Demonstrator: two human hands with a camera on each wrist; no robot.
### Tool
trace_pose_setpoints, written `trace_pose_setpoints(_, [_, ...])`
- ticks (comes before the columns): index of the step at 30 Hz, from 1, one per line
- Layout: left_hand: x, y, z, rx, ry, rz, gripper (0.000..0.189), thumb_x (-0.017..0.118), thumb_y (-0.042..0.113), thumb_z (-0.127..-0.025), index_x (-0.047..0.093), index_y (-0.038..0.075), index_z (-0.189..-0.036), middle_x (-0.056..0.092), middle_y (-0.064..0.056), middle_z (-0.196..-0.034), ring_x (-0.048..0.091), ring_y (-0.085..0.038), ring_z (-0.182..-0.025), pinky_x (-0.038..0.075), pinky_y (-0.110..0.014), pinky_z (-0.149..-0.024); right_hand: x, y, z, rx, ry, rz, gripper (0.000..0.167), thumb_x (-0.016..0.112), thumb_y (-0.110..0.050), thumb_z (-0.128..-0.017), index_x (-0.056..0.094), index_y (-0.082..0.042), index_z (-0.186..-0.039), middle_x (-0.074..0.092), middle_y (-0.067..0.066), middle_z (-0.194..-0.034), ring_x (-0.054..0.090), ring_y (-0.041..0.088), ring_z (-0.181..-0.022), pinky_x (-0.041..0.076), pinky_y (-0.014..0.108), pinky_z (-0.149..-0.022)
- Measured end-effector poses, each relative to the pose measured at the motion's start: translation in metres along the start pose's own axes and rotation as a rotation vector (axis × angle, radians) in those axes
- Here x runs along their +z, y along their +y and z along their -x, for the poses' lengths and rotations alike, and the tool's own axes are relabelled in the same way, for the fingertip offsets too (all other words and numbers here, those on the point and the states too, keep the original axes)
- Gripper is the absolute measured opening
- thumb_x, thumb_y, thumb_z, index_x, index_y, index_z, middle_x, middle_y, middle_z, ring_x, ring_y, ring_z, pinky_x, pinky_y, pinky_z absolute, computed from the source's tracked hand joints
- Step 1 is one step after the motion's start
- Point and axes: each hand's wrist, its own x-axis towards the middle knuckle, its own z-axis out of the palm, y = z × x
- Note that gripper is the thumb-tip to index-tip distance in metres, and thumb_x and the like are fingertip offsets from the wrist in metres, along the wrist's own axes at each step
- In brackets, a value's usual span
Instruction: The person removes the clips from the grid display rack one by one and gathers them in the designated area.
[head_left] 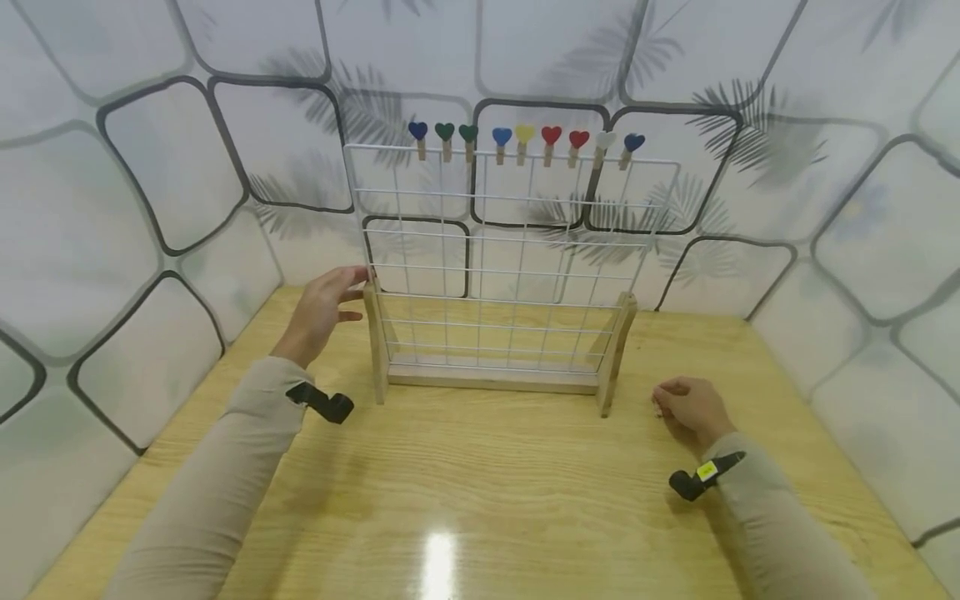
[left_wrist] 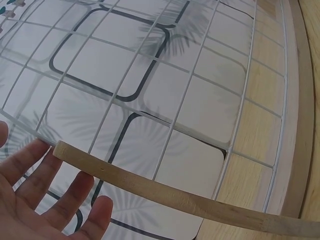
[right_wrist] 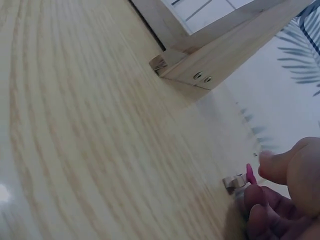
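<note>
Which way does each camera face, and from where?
Head: on the head, forward and down at the wire rack; left hand, right hand and sleeves show.
Left wrist: worn there, facing the rack's left upright; left fingers show.
Right wrist: worn there, facing tabletop and pink-topped clothespin; right fingers show.
Head and left wrist share that left upright.

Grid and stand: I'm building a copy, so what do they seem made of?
Grid: probably metal wire, white-coated, judging by its thin, pale bars; paint or plastic I can't tell. Stand: wood, smooth-looking, pale brown with grain marks; whether varnished is unclear.
</note>
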Motion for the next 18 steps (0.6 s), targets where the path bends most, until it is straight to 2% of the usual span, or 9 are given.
trace_pose_setpoints(1, [0.000, 0.000, 0.000, 0.002, -0.001, 0.000, 0.055, 0.028, 0.035, -0.108, 0.038, -0.006, -0.143, 0.035, -0.018, -0.150, 0.043, -0.036, -0.127, 0.039, -0.055, -0.098, -0.002, -0.001, 0.000, -0.003, 0.006, -0.005, 0.037, 0.058, -0.027, -0.098, 0.065, 0.008, -0.111, 0.070, 0.018, -0.098, 0.065, 0.027, -0.084, 0.049, 0.033, -0.069])
trace_pose_setpoints(4, [-0.001, 0.001, 0.000, 0.011, -0.001, 0.003, 0.055, 0.028, 0.036, -0.107, 0.039, -0.006, -0.143, 0.036, -0.018, -0.150, 0.043, -0.035, -0.126, 0.040, -0.053, -0.097, -0.005, -0.006, 0.000, 0.008, 0.000, -0.118, 0.041, 0.052, -0.025, -0.101, 0.058, 0.011, -0.119, 0.064, 0.027, -0.109, 0.064, 0.028, -0.087, 0.053, 0.035, -0.072])
trace_pose_setpoints(7, [-0.001, 0.001, 0.002, 0.016, 0.000, 0.008, 0.057, 0.029, 0.038, -0.107, 0.039, -0.005, -0.143, 0.036, -0.017, -0.149, 0.044, -0.034, -0.125, 0.043, -0.047, -0.094, -0.011, -0.014, 0.001, 0.020, -0.028, -0.259, 0.044, 0.044, -0.023, -0.104, 0.050, 0.014, -0.127, 0.058, 0.030, -0.115, 0.064, 0.020, -0.082, 0.055, 0.032, -0.069])
trace_pose_setpoints(9, [-0.001, 0.000, 0.004, 0.003, -0.003, 0.011, 0.057, 0.028, 0.038, -0.107, 0.039, -0.005, -0.143, 0.035, -0.017, -0.150, 0.044, -0.034, -0.125, 0.045, -0.041, -0.091, -0.014, -0.019, 0.002, 0.045, -0.069, -0.365, 0.046, 0.039, -0.023, -0.106, 0.045, 0.014, -0.131, 0.058, 0.026, -0.113, 0.064, 0.014, -0.079, 0.056, 0.030, -0.068])
trace_pose_setpoints(12, [-0.002, -0.002, 0.008, -0.016, -0.013, 0.018, 0.056, 0.026, 0.037, -0.107, 0.037, -0.005, -0.144, 0.034, -0.017, -0.151, 0.043, -0.033, -0.126, 0.046, -0.039, -0.090, -0.022, -0.026, 0.003, 0.059, -0.112, -0.501, 0.042, 0.037, -0.026, -0.106, 0.051, 0.009, -0.126, 0.061, 0.011, -0.102, 0.064, 0.011, -0.078, 0.054, 0.028, -0.066])
trace_pose_setpoints(14, [-0.001, -0.002, 0.008, -0.018, -0.021, 0.020, 0.057, 0.025, 0.037, -0.108, 0.036, -0.005, -0.145, 0.033, -0.017, -0.151, 0.043, -0.032, -0.126, 0.045, -0.040, -0.090, -0.030, -0.032, 0.003, 0.049, -0.132, -0.589, 0.036, 0.036, -0.028, -0.106, 0.057, -0.001, -0.118, 0.061, 0.000, -0.096, 0.063, 0.011, -0.078, 0.054, 0.027, -0.066])
trace_pose_setpoints(18, [-0.002, 0.000, 0.003, 0.001, -0.020, 0.028, 0.057, 0.026, 0.038, -0.107, 0.037, -0.004, -0.145, 0.035, -0.016, -0.151, 0.044, -0.031, -0.126, 0.045, -0.043, -0.092, -0.049, -0.047, -0.001, -0.015, -0.147, -0.710, 0.028, 0.037, -0.030, -0.106, 0.062, -0.020, -0.101, 0.062, -0.006, -0.093, 0.063, 0.009, -0.078, 0.053, 0.023, -0.065])
